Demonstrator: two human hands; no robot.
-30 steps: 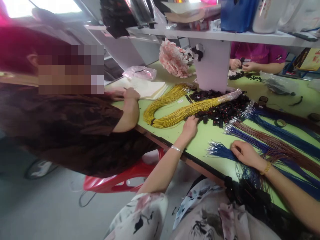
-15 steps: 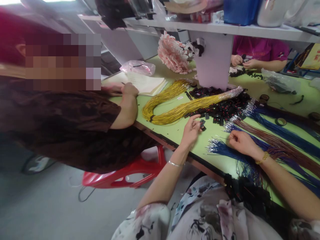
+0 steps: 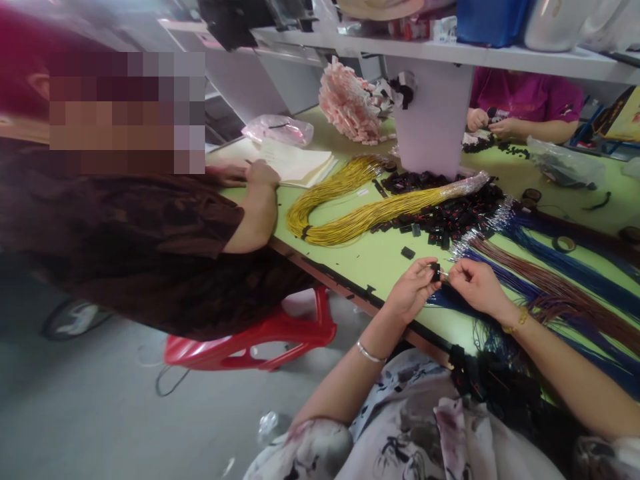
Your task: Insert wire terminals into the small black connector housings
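Between thumb and fingers my left hand pinches a small black connector housing. Close beside it, my right hand is closed on a thin wire whose metal end meets the housing; whether it is inside cannot be told. A bundle of blue wires lies under and behind my hands. One loose black housing rests on the green table beyond my left hand. Farther back is a heap of black housings.
A bent bundle of yellow wires lies left of the heap; brown wires run to the right. At left a person sits on a red stool by an open notebook. Another person works across the table. A shelf hangs above.
My left hand has moved right and nearer with a black housing, leaving another on the table. My right hand now meets it, holding a wire end against the housing.
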